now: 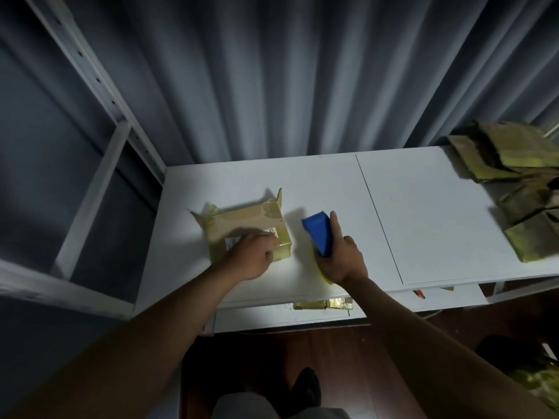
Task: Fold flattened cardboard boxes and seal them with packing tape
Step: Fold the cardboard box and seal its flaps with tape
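Head view looks down on a white tabletop [317, 182] set against a grey curtain [287, 80]. On its left part sits a small cardboard box [242, 222], folded up, with yellowish tape across its top and near end, a white label [269, 231] on top, and one flap standing up at the far right corner. The left hand [257, 252] rests on the near right part of the box, fingers bent over the top and partly covering the label; motion blur makes it hard to tell whether they grip the edge or only press down. Just right of the box, apart from it, the right hand [340, 258] holds a blue tape dispenser [317, 234] above the tabletop: fingers wrap its handle, the index finger lies straight along its right side, and a bit of yellow shows under the palm. The dispenser's wide blue end points away from the person. At the far right of the tabletop lies a pile of flattened boxes [520, 189], brown with yellowish tape, overlapping one another. A white shelf frame [102, 140] stands to the left. Below, a dark wood floor [348, 352] and a dark shoe [305, 388] are visible.
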